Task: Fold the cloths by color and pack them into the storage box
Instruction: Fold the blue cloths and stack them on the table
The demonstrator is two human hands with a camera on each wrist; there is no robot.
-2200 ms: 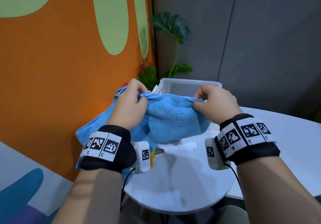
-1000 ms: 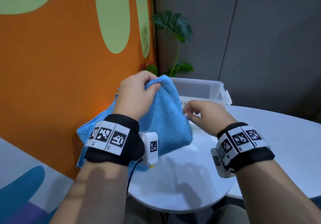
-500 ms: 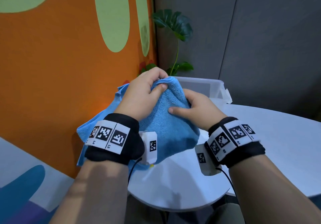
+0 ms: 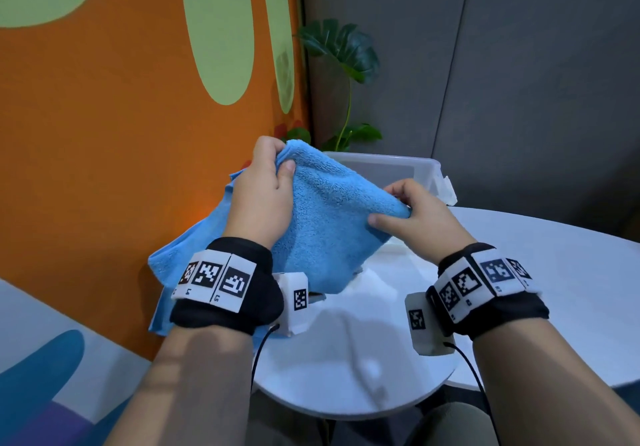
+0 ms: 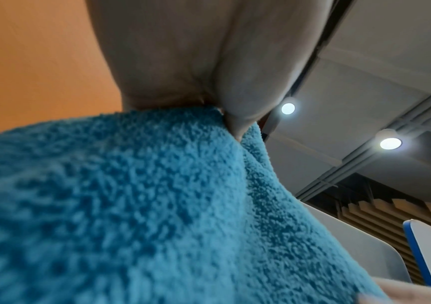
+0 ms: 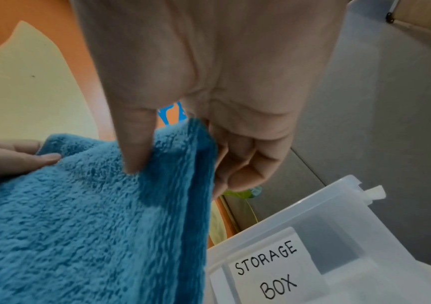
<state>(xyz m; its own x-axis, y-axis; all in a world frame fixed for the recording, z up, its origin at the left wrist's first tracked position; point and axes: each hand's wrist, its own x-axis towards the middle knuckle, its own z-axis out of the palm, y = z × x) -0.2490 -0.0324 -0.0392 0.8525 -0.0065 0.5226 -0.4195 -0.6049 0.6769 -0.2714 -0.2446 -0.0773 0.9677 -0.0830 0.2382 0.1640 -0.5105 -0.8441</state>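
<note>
A fluffy blue cloth hangs folded over in the air above the white table, held by both hands. My left hand pinches its upper left corner, thumb on the near face. My right hand pinches the right corner between thumb and fingers; the right wrist view shows the thumb pressed on the blue cloth. Just behind the cloth stands the clear storage box, and the storage box bears a paper label. In the left wrist view the blue cloth fills the frame.
More blue cloth lies draped over the table's left edge against the orange wall. A potted plant stands behind the box, in front of a grey partition.
My right hand let go of the cloth's edge, came back onto the folded cloth, and now has slid to its right corner and pinches it. The left hand kept its hold on the top corner.
</note>
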